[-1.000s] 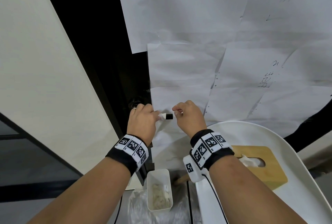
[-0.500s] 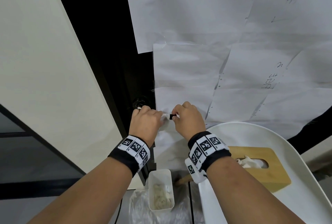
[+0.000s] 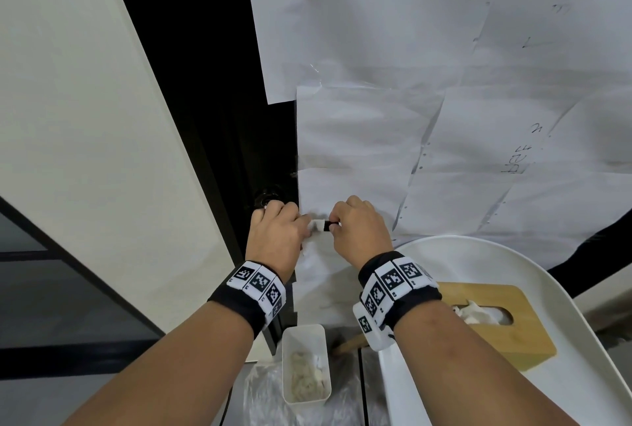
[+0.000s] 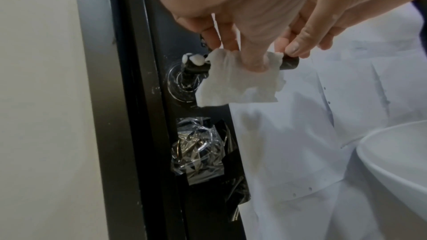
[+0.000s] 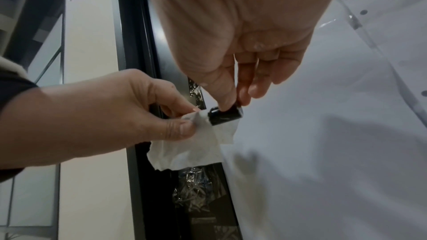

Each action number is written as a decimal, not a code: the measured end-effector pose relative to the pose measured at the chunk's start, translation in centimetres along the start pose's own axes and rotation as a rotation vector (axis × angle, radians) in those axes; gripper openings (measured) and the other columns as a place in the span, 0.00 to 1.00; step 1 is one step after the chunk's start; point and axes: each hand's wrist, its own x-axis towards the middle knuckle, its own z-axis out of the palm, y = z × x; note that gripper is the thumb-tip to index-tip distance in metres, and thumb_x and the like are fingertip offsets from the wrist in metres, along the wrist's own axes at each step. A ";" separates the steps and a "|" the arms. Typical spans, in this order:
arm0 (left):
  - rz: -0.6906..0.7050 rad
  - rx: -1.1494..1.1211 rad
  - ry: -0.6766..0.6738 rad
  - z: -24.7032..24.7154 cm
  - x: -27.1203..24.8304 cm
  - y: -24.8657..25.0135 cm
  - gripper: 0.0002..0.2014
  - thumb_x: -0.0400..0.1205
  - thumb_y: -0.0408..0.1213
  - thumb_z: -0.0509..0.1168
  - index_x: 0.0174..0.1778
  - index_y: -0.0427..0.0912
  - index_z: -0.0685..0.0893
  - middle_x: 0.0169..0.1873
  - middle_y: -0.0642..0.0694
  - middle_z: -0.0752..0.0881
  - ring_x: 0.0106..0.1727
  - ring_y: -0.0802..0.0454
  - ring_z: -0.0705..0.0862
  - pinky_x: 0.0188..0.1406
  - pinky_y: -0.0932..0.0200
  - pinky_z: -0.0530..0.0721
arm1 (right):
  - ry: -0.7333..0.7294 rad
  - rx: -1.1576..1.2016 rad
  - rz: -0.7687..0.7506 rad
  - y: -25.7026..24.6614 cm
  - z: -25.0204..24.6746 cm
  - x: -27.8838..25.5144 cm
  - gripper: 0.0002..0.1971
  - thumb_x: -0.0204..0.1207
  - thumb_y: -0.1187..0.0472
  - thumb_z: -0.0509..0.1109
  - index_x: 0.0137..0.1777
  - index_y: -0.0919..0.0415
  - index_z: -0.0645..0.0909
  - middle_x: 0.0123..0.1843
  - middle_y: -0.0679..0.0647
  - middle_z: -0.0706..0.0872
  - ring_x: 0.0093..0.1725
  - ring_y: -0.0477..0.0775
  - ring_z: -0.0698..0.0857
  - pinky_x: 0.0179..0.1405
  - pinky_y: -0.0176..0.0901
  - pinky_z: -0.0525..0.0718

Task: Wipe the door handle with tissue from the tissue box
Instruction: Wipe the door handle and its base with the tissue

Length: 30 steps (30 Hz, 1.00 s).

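The black door handle [image 4: 289, 64] sticks out to the right from the dark door edge, with white foam at its base [image 4: 194, 61]. My left hand [image 3: 297, 225] grips a white tissue [image 4: 238, 83] wrapped round the middle of the handle; part of the tissue hangs below. My right hand [image 3: 337, 224] pinches the handle's bare tip [image 5: 225, 116] between thumb and forefinger. In the right wrist view the left hand [image 5: 180, 125] holds the tissue [image 5: 191, 149] just left of that tip. The wooden tissue box [image 3: 496, 323] lies at the lower right with a tissue poking out.
The tissue box lies on a white curved tray [image 3: 478, 254]. A small white container [image 3: 306, 364] with crumpled scraps stands below my hands. White paper sheets [image 3: 410, 118] cover the door. Crinkled clear plastic [image 4: 198, 152] is taped under the handle. A cream wall [image 3: 85, 152] is on the left.
My left hand has slid the tissue slightly right along the handle, so less of the black tip shows. The right hand keeps its pinch on the tip.
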 end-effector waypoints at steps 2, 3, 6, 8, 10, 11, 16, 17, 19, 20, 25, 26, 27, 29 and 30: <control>-0.001 -0.029 0.018 0.0 -0.4 -0.4 0.14 0.68 0.32 0.77 0.48 0.50 0.89 0.37 0.53 0.81 0.46 0.46 0.79 0.43 0.52 0.73 | -0.004 0.005 -0.016 -0.1 0.1 0.0 0.07 0.76 0.62 0.66 0.53 0.56 0.81 0.51 0.54 0.80 0.52 0.58 0.78 0.49 0.51 0.79; 0.004 -0.047 0.029 0.0 -0.5 -0.6 0.16 0.68 0.29 0.76 0.50 0.48 0.90 0.37 0.52 0.81 0.46 0.45 0.79 0.43 0.51 0.75 | -0.006 0.010 -0.021 -0.1 0.2 0.1 0.08 0.76 0.61 0.67 0.54 0.56 0.82 0.51 0.53 0.80 0.52 0.58 0.78 0.49 0.51 0.80; 0.010 -0.088 0.066 -0.3 -0.7 -1.1 0.19 0.66 0.22 0.73 0.50 0.44 0.90 0.37 0.49 0.82 0.42 0.43 0.80 0.39 0.50 0.76 | -0.012 -0.016 -0.030 -0.2 0.3 0.2 0.09 0.77 0.56 0.66 0.55 0.55 0.83 0.50 0.52 0.79 0.51 0.57 0.78 0.48 0.52 0.79; 0.004 -0.102 0.064 -0.4 -0.7 -1.0 0.18 0.66 0.20 0.73 0.49 0.42 0.91 0.36 0.47 0.82 0.39 0.43 0.80 0.36 0.50 0.76 | -0.004 -0.036 -0.034 -0.3 0.4 0.2 0.09 0.77 0.56 0.66 0.54 0.56 0.83 0.50 0.53 0.79 0.50 0.58 0.78 0.46 0.52 0.79; -0.007 -0.110 0.037 -0.5 -0.5 -0.8 0.17 0.65 0.19 0.71 0.45 0.41 0.90 0.35 0.46 0.81 0.37 0.43 0.80 0.35 0.50 0.76 | 0.004 -0.007 -0.023 -0.4 0.5 0.3 0.08 0.77 0.59 0.67 0.53 0.59 0.84 0.49 0.55 0.78 0.48 0.58 0.78 0.44 0.52 0.80; -0.012 -0.111 0.019 -0.6 -0.4 -0.7 0.16 0.65 0.19 0.69 0.43 0.41 0.90 0.35 0.46 0.80 0.36 0.43 0.80 0.35 0.50 0.76 | 0.006 0.010 -0.019 -0.4 0.7 0.3 0.08 0.77 0.60 0.67 0.52 0.61 0.84 0.48 0.56 0.78 0.48 0.59 0.78 0.43 0.52 0.80; -0.004 -0.129 -0.018 -1.0 -0.2 -0.7 0.18 0.62 0.19 0.69 0.42 0.43 0.90 0.34 0.47 0.83 0.36 0.45 0.82 0.39 0.51 0.79 | -0.004 0.005 -0.007 -0.4 1.3 0.5 0.07 0.77 0.64 0.66 0.48 0.66 0.84 0.48 0.59 0.76 0.45 0.61 0.78 0.40 0.53 0.82; 0.006 -0.132 -0.014 -0.9 -0.4 -0.7 0.20 0.61 0.19 0.69 0.44 0.43 0.90 0.35 0.47 0.84 0.36 0.45 0.83 0.39 0.51 0.79 | -0.006 0.006 -0.002 -0.5 1.4 0.5 0.07 0.77 0.65 0.66 0.48 0.67 0.84 0.48 0.59 0.76 0.45 0.61 0.78 0.40 0.53 0.82; 0.011 -0.127 -0.020 -0.7 -0.7 -0.8 0.20 0.62 0.19 0.72 0.46 0.43 0.90 0.38 0.48 0.85 0.38 0.45 0.83 0.38 0.53 0.78 | -0.008 0.010 0.004 -0.5 1.5 0.5 0.07 0.78 0.65 0.66 0.48 0.67 0.84 0.48 0.60 0.76 0.44 0.61 0.78 0.40 0.51 0.82; 0.008 -0.115 -0.027 -0.6 -0.7 -0.9 0.19 0.63 0.21 0.74 0.46 0.44 0.90 0.39 0.49 0.84 0.38 0.46 0.82 0.37 0.54 0.77 | -0.009 0.011 0.004 -0.5 1.5 0.5 0.07 0.78 0.65 0.66 0.49 0.67 0.84 0.48 0.60 0.76 0.44 0.61 0.78 0.40 0.51 0.82; -0.005 -0.109 -0.072 -0.9 -0.6 -1.4 0.13 0.66 0.23 0.74 0.43 0.43 0.90 0.36 0.47 0.82 0.35 0.47 0.82 0.36 0.54 0.80 | -0.016 0.016 0.003 -0.6 1.4 0.3 0.07 0.78 0.64 0.66 0.50 0.67 0.84 0.49 0.60 0.75 0.44 0.59 0.78 0.41 0.47 0.80; -0.015 -0.114 -0.084 -1.1 -0.6 -1.3 0.13 0.66 0.22 0.73 0.42 0.43 0.90 0.35 0.47 0.82 0.34 0.47 0.81 0.35 0.54 0.80 | -0.017 0.016 0.003 -0.6 1.4 0.3 0.07 0.78 0.65 0.66 0.50 0.67 0.84 0.49 0.60 0.75 0.44 0.59 0.78 0.41 0.47 0.80; -0.024 -0.117 -0.097 -1.2 -0.6 -1.2 0.13 0.66 0.22 0.73 0.42 0.42 0.90 0.35 0.46 0.81 0.33 0.47 0.81 0.34 0.54 0.80 | -0.016 0.016 0.003 -0.7 1.4 0.2 0.07 0.78 0.65 0.66 0.50 0.67 0.84 0.49 0.60 0.75 0.44 0.59 0.78 0.41 0.47 0.80; -0.030 -0.116 -0.119 -1.5 -0.3 -0.9 0.12 0.67 0.21 0.71 0.41 0.41 0.90 0.34 0.45 0.80 0.31 0.47 0.79 0.31 0.55 0.78 | -0.019 0.018 0.005 -0.7 1.3 0.2 0.07 0.78 0.66 0.65 0.49 0.67 0.83 0.49 0.60 0.75 0.44 0.60 0.78 0.40 0.47 0.79; -0.026 -0.108 -0.132 -1.7 -0.1 -0.8 0.12 0.68 0.21 0.71 0.41 0.41 0.90 0.34 0.45 0.79 0.31 0.46 0.78 0.31 0.55 0.76 | -0.022 0.018 0.006 -0.7 1.3 0.3 0.07 0.78 0.66 0.65 0.49 0.67 0.83 0.49 0.61 0.75 0.44 0.60 0.77 0.40 0.47 0.79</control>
